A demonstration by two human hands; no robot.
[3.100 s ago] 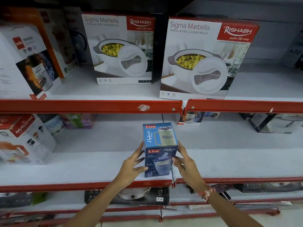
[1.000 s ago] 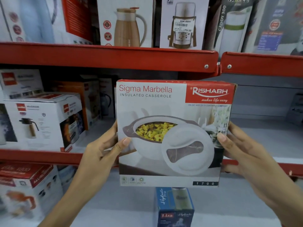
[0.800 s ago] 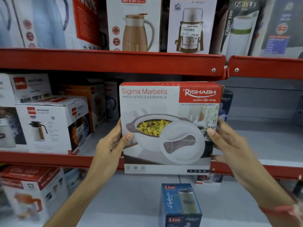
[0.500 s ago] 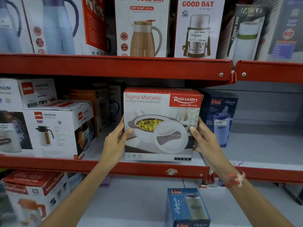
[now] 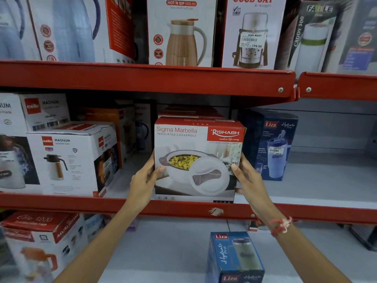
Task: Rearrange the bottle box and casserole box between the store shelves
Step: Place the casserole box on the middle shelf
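The white and red casserole box (image 5: 195, 160) stands on the middle shelf (image 5: 183, 210), in front of another box of the same kind. My left hand (image 5: 142, 180) grips its left side and my right hand (image 5: 247, 180) grips its right side. A blue Liza bottle box (image 5: 234, 258) stands on the lower shelf just below. A second, dark blue Liza bottle box (image 5: 273, 146) stands on the middle shelf, right of the casserole box.
White Cello flask boxes (image 5: 69, 160) fill the middle shelf to the left. The shelf surface right of the dark blue box is bare (image 5: 326, 180). Flask and jug boxes (image 5: 179, 33) line the top shelf. A Murlidhar box (image 5: 40, 242) sits lower left.
The casserole box has moved away from me and down onto the middle shelf, held by both hands throughout. Earlier my hands were on the blue bottle box on the lower shelf.
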